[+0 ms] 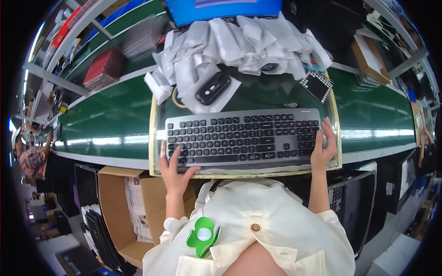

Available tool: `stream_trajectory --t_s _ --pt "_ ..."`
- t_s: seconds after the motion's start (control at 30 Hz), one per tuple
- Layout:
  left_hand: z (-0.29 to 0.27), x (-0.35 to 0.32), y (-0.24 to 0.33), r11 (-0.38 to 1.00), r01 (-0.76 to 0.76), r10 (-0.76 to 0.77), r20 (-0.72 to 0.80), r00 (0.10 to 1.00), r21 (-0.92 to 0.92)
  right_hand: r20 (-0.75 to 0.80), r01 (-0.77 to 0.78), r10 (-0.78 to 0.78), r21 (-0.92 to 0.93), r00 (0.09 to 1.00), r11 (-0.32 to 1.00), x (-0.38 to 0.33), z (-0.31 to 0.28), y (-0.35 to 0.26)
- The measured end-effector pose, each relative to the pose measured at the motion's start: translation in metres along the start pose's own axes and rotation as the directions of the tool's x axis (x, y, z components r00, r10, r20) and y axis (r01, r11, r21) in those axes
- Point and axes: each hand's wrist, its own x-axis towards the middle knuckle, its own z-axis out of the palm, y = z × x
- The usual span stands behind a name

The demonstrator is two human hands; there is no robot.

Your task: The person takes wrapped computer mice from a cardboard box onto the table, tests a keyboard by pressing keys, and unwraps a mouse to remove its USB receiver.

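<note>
A grey keyboard with black keys (244,136) lies flat on a clear mat (258,94) over the green conveyor belt (106,124). My left hand (174,171) holds its lower left corner, thumb under the front edge and fingers on the keys. At the keyboard's right end, my right hand (322,148) grips the edge with fingers curled over it. Just behind the keyboard, a black computer mouse (212,88) rests on white wrapping.
A heap of white foam bags (239,43) is piled behind the mat below a blue bin (221,9). An open cardboard box (120,207) stands lower left beside stacked black keyboards (99,234); more keyboards (343,202) sit lower right. Other people work at the far left (32,156) and right (426,138).
</note>
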Motion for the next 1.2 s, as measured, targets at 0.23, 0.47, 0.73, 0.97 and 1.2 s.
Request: stream_trajectory --t_s 0.23,0.47,0.73,0.97,1.2 --pt "-0.002 -0.011 0.007 0.998 -0.037 0.045 -0.145 0.988 0.056 0.492 0.441 -0.202 -0.437 0.847 0.783 -0.026 0.031 -0.062" --pt "-0.012 -0.024 -0.002 0.957 -0.138 0.182 -0.161 0.97 0.255 0.728 0.722 -0.483 -0.024 0.487 0.691 -0.076 0.066 -0.093" --pt "-0.014 -0.025 -0.01 0.975 -0.11 0.153 -0.228 0.961 0.193 0.765 0.718 -0.493 0.058 0.414 0.693 -0.067 0.075 -0.101" --pt "-0.026 -0.007 0.006 0.973 -0.14 0.184 -0.246 0.952 0.185 0.565 0.718 -0.791 0.45 0.232 0.532 -0.03 0.166 -0.139" --pt "-0.031 0.043 0.029 0.943 -0.314 0.334 -0.3 0.894 0.114 0.898 0.708 -0.434 0.259 0.074 0.657 0.002 0.185 -0.147"
